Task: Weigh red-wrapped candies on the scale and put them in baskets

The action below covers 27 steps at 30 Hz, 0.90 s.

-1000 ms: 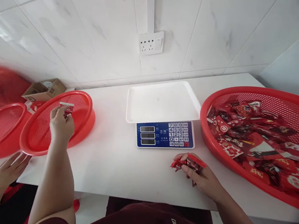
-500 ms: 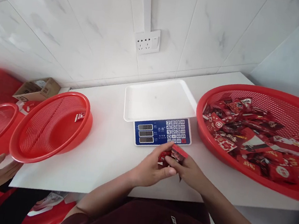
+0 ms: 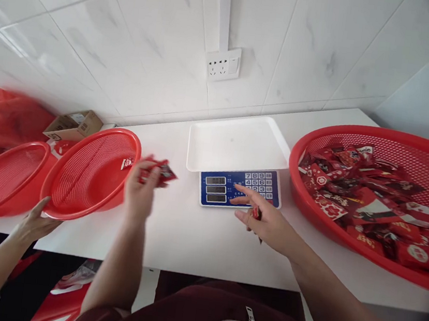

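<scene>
My left hand (image 3: pixel 140 190) is closed on small red packets (image 3: pixel 165 173), blurred by motion, beside the right rim of a red perforated basket (image 3: pixel 90 202). One small red packet (image 3: pixel 127 163) lies against that basket's inner wall. Over the near edge of the weighing scale (image 3: pixel 218 175), my right hand (image 3: pixel 271 225) has its thumb and index finger stretched out. Its lower fingers curl round a small red packet (image 3: pixel 256 213). The scale's white tray (image 3: pixel 236 142) bears nothing. To the right, a big red basket (image 3: pixel 323 230) holds many red packets.
Another person's hand (image 3: pixel 36 224) supports the left basket's near rim. A second red basket (image 3: pixel 1 207), a cardboard box (image 3: pixel 76 125) and red plastic bags (image 3: pixel 8 119) are at the far left. A socket (image 3: pixel 223 64) is on the tiled wall.
My hands have parted. The left has swung left with packets toward the basket, while the right stays by the scale with its fingers loosened. The other person's hand has come to the basket rim.
</scene>
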### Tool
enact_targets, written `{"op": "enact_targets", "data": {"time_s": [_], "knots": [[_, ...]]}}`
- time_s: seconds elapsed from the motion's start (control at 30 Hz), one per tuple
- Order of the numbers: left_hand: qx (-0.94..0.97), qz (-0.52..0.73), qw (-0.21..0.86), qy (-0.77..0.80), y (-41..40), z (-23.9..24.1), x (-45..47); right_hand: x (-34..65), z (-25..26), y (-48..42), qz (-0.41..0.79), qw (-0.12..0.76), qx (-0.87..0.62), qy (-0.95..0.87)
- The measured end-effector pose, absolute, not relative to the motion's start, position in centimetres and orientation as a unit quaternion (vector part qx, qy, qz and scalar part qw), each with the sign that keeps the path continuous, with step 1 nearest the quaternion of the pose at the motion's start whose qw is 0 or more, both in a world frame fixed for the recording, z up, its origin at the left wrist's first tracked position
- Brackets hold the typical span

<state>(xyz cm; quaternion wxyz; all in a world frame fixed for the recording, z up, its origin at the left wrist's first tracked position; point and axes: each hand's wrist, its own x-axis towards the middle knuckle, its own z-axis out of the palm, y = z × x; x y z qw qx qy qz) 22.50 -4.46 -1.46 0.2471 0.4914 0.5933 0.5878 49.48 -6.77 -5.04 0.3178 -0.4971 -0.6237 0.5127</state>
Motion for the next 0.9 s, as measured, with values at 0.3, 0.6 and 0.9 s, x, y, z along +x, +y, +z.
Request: {"op": "enact_targets", "data": {"time_s": [0.3, 0.6, 0.9], "knots": [[0.556, 0.2, -0.015, 0.807, -3.0, 0.4, 13.0, 54.5, -8.9, -7.2, 0.253, 0.22, -0.67, -0.662], [0.763, 0.391, -0.004, 0.514, -4.7, -4.3, 26.3, 54.2, -8.7, -8.0, 0.175, 0.067, -0.713, -0.675], [0.762, 0.42, 0.087, 0.485, -6.5, -7.1, 28.8, 53.4, -8.1, -7.1, 0.17, 0.043, -0.716, -0.676]]}}
